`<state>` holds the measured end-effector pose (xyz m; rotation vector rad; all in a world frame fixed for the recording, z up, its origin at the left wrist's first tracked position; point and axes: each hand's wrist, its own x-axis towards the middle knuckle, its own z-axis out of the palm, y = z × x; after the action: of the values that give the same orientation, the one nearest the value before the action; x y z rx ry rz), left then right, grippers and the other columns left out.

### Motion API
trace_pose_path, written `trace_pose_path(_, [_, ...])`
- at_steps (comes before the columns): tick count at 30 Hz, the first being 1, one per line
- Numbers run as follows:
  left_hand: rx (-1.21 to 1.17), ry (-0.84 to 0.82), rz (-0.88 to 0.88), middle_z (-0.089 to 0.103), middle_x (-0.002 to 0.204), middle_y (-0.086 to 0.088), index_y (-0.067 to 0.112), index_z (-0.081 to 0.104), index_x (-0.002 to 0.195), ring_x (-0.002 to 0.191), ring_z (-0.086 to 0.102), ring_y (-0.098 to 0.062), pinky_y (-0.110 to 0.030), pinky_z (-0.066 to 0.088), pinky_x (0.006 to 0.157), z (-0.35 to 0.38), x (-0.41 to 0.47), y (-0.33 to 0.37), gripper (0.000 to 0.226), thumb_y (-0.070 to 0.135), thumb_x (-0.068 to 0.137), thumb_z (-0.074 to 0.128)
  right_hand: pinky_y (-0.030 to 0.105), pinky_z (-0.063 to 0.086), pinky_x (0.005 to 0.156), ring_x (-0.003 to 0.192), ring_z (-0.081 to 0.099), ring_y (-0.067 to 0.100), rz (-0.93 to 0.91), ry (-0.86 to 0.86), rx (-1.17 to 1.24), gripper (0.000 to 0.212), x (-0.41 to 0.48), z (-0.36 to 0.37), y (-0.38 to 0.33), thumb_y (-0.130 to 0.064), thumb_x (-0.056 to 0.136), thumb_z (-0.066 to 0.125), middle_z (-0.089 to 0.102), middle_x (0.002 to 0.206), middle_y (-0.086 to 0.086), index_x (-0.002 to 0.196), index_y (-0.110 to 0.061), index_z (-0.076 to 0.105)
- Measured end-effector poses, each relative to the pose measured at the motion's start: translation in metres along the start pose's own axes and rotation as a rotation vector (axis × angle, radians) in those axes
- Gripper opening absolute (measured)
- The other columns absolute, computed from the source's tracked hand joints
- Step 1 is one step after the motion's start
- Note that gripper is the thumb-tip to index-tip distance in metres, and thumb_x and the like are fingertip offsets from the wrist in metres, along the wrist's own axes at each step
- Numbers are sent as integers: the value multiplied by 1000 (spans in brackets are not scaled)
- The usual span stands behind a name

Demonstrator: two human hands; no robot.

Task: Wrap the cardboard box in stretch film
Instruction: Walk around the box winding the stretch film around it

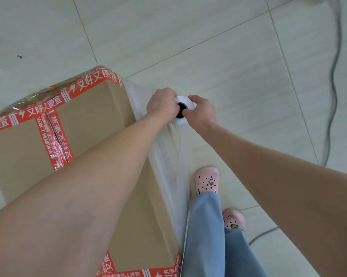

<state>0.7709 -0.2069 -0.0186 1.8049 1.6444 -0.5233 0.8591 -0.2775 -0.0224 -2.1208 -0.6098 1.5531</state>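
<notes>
Fingers of the left hand (162, 103) curl over the white top end of the stretch film roll (187, 100), gripping it on the side nearest the cardboard box (96, 118). The back of the hand faces up and the fingertips are hidden against the roll. The right hand (203, 113) grips the same end from the side away from the box, its thumb at the rim of the roll's dark core (181, 111) and its fingers wrapped over the white edge. The two hands face each other across the core, nearly touching.

Both forearms are bare and reach forward and down. The left one crosses above the box's top, and the right one runs beside the box, over the tiled floor (238, 56).

The roll is seen end-on, just beside the box's right side and near its far corner. A clear film sheet (168, 172) runs from the roll back along that side toward the near corner, wrinkled and clinging to the cardboard.

The box stands on the floor. Its top is sealed with red tape (54, 134) printed in white characters, along the edges and down the centre seam.

Close to the box's right side are two pink clogs (206, 179) and light blue trousers (205, 226). A grey cable (334, 68) snakes over the floor well away from the box.
</notes>
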Motion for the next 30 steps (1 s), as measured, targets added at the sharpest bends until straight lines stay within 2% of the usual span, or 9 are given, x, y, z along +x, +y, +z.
trace_pose_path(2, [-129,39,-82,65,79,-8,9,64,76,74,65,-29,-36,58,65,-2,4,-4,14,6,75,50,28,49,71,91,56,20,-27,19,25,52,5,2,-7,-12,84,54,60,122,2,134,-25,51])
trace_pose_path(7, [-410,119,-229,68,87,-11,4,68,85,73,69,-31,-41,60,68,-7,9,-14,15,9,79,55,27,41,71,87,49,17,-9,59,30,48,13,10,-16,-28,90,58,55,129,4,137,-21,47])
trace_pose_path(13, [-449,2,-249,69,90,-14,0,68,89,74,70,-30,-38,61,66,-12,9,-9,14,9,80,60,37,50,91,106,62,28,89,29,-3,52,13,10,-20,-24,93,54,53,136,5,143,-19,40])
trace_pose_path(19, [-391,0,-241,69,90,-15,3,66,87,78,69,-32,-41,59,71,-11,11,-11,12,11,80,60,42,50,94,107,63,29,130,-5,-63,55,15,14,-24,-28,92,53,56,135,5,145,-22,37])
trace_pose_path(22, [-298,-40,-212,67,104,-14,6,65,103,89,65,-28,-32,55,75,-14,14,-12,21,11,83,57,42,49,95,112,60,28,126,-16,-59,56,17,16,-26,-26,95,50,49,142,4,148,-20,32])
trace_pose_path(24, [-155,-59,-121,60,121,-11,11,54,126,99,56,-24,-29,45,77,-17,15,-9,40,12,87,55,39,50,91,110,61,28,108,-26,-91,55,18,16,-28,-25,96,48,47,143,6,148,-19,31])
trace_pose_path(26, [-59,-49,-2,55,129,-8,20,43,140,115,52,-26,-33,44,89,-18,17,-6,53,14,89,53,31,49,76,100,63,29,100,-38,-141,51,19,15,-30,-23,95,45,52,137,8,145,-19,36])
trace_pose_path(28, [-31,-46,34,59,123,-5,27,55,128,115,54,-26,-32,44,90,-21,20,-2,44,13,87,51,26,37,54,82,57,27,92,-61,-175,33,23,12,-33,-17,91,44,61,114,11,123,-18,52])
trace_pose_path(30, [-12,-15,14,61,101,-3,27,62,94,95,56,-25,-29,42,74,-25,24,0,24,9,83,52,26,28,46,69,49,25,74,-70,-241,19,26,7,-39,-12,87,44,58,92,8,102,-22,50])
